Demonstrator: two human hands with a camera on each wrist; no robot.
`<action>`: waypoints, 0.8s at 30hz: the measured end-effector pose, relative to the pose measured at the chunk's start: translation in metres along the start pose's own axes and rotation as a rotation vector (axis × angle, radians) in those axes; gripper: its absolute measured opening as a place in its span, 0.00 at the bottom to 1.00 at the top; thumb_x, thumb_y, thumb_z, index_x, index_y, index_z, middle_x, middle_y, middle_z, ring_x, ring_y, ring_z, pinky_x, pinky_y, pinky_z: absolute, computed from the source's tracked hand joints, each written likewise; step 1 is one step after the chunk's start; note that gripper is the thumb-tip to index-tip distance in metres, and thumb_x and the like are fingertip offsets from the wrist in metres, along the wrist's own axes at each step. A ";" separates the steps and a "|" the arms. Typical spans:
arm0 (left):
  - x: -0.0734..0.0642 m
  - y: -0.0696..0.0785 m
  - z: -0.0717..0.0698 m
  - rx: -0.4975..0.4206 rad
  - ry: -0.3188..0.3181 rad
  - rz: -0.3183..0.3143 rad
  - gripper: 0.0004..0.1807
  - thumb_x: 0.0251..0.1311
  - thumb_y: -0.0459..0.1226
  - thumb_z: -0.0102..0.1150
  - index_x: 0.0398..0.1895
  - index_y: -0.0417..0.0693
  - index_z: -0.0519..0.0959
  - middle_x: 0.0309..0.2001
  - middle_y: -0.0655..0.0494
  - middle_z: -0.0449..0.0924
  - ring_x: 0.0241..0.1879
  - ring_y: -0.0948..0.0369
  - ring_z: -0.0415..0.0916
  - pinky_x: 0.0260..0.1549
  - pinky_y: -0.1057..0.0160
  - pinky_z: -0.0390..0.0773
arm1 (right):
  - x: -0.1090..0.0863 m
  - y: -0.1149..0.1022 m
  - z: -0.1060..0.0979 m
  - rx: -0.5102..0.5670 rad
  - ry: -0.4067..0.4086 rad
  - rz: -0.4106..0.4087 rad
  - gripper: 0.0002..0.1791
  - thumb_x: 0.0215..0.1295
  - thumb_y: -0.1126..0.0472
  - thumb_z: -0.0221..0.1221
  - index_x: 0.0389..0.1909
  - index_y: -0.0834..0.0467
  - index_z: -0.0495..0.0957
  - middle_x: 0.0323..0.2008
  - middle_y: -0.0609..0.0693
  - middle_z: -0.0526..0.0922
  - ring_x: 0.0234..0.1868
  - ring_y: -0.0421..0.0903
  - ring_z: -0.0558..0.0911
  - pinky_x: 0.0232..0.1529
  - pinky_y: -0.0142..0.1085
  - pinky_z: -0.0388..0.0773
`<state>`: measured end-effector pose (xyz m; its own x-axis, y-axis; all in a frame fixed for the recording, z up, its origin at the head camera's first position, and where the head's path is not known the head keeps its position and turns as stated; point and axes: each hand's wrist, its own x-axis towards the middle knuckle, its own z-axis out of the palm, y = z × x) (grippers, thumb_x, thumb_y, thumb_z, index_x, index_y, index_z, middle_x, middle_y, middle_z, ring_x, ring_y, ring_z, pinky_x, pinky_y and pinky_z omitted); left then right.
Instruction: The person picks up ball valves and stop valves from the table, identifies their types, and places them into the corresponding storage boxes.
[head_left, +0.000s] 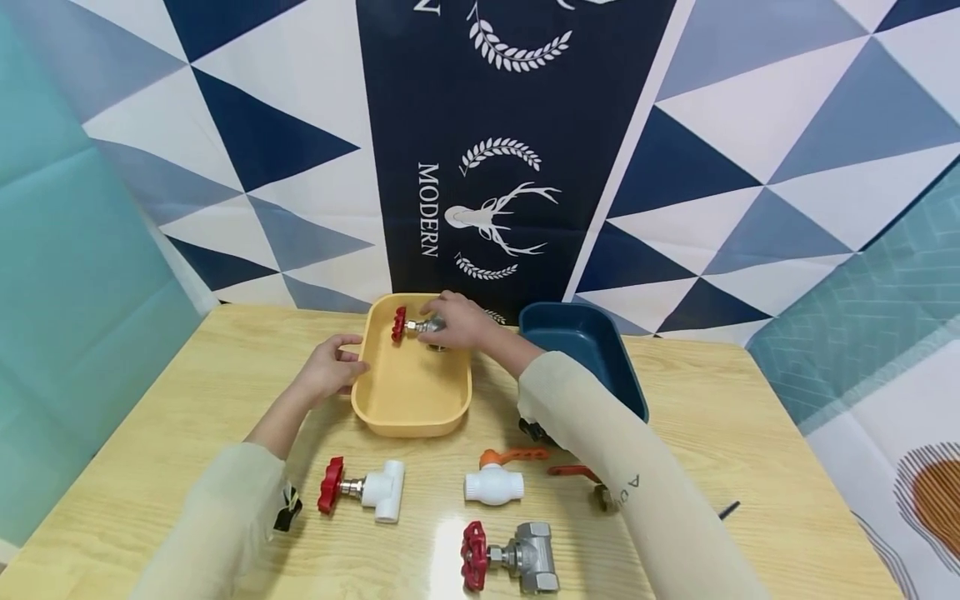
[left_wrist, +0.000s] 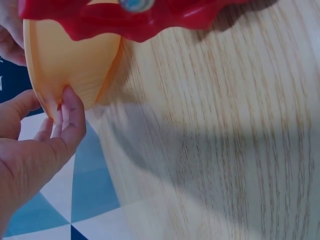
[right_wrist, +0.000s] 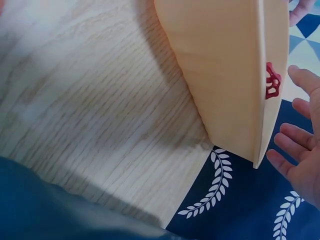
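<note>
A yellow plastic tray (head_left: pixel 411 392) stands at the back of the table, holding a metal valve with a red handwheel (head_left: pixel 399 324) near its far end. At the tray's left rim, my left hand (head_left: pixel 330 367) holds the edge, thumb at the rim and fingertips against the outer wall. My right hand (head_left: pixel 461 321) reaches over the tray's far right side, beside the valve and partly covering its body. In the right wrist view its fingers (right_wrist: pixel 292 142) are spread near the rim, with the handwheel showing just past them.
A dark blue tray (head_left: pixel 581 342) stands to the right, partly behind my right sleeve. Nearer on the table lie a white valve with a red handwheel (head_left: pixel 382 492), a white ball valve (head_left: pixel 493 485), a metal gate valve (head_left: pixel 534 557) and a red-lever valve (head_left: pixel 573 471), partly covered. A patterned cloth hangs behind.
</note>
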<state>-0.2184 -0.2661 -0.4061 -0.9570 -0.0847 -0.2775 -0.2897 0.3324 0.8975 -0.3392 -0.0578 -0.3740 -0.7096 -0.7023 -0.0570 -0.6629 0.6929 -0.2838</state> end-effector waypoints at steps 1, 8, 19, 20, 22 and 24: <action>0.000 0.000 0.000 -0.002 0.000 0.002 0.30 0.62 0.30 0.52 0.67 0.38 0.57 0.46 0.44 0.67 0.40 0.55 0.74 0.30 0.63 0.82 | -0.002 0.000 -0.001 0.011 0.010 -0.004 0.29 0.58 0.42 0.60 0.57 0.52 0.74 0.52 0.53 0.73 0.50 0.48 0.72 0.52 0.40 0.73; -0.003 0.000 0.002 -0.004 -0.006 0.002 0.31 0.62 0.31 0.52 0.67 0.37 0.56 0.47 0.43 0.67 0.38 0.57 0.75 0.31 0.62 0.82 | -0.020 -0.001 -0.008 0.121 0.083 -0.018 0.26 0.55 0.44 0.63 0.52 0.54 0.78 0.49 0.55 0.76 0.46 0.48 0.75 0.47 0.37 0.74; -0.005 -0.003 0.003 -0.017 -0.017 0.004 0.31 0.62 0.31 0.52 0.68 0.37 0.55 0.45 0.47 0.66 0.40 0.56 0.74 0.35 0.59 0.83 | -0.048 0.002 -0.017 0.318 0.109 0.019 0.22 0.54 0.49 0.66 0.49 0.52 0.80 0.46 0.51 0.79 0.49 0.47 0.76 0.50 0.38 0.75; -0.005 -0.003 0.003 -0.016 -0.020 0.009 0.31 0.62 0.30 0.52 0.68 0.36 0.55 0.44 0.47 0.66 0.39 0.57 0.74 0.35 0.59 0.83 | -0.050 0.002 -0.019 0.328 0.113 0.022 0.22 0.53 0.49 0.66 0.49 0.52 0.80 0.45 0.50 0.80 0.48 0.47 0.76 0.50 0.37 0.75; -0.005 -0.003 0.003 -0.017 -0.022 0.012 0.31 0.62 0.30 0.51 0.68 0.36 0.54 0.44 0.47 0.65 0.38 0.58 0.74 0.34 0.60 0.83 | -0.056 0.002 -0.022 0.345 0.112 0.024 0.22 0.53 0.48 0.66 0.49 0.51 0.80 0.44 0.47 0.80 0.48 0.46 0.76 0.51 0.38 0.75; -0.005 -0.001 0.004 -0.013 -0.022 0.013 0.31 0.63 0.30 0.51 0.68 0.36 0.54 0.44 0.47 0.65 0.37 0.59 0.74 0.34 0.60 0.83 | -0.061 0.002 -0.025 0.371 0.108 0.024 0.23 0.52 0.48 0.67 0.49 0.51 0.79 0.45 0.48 0.80 0.49 0.47 0.76 0.52 0.39 0.75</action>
<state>-0.2134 -0.2628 -0.4070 -0.9600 -0.0602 -0.2734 -0.2779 0.3212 0.9053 -0.3036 -0.0091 -0.3471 -0.7581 -0.6515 0.0280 -0.5282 0.5884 -0.6122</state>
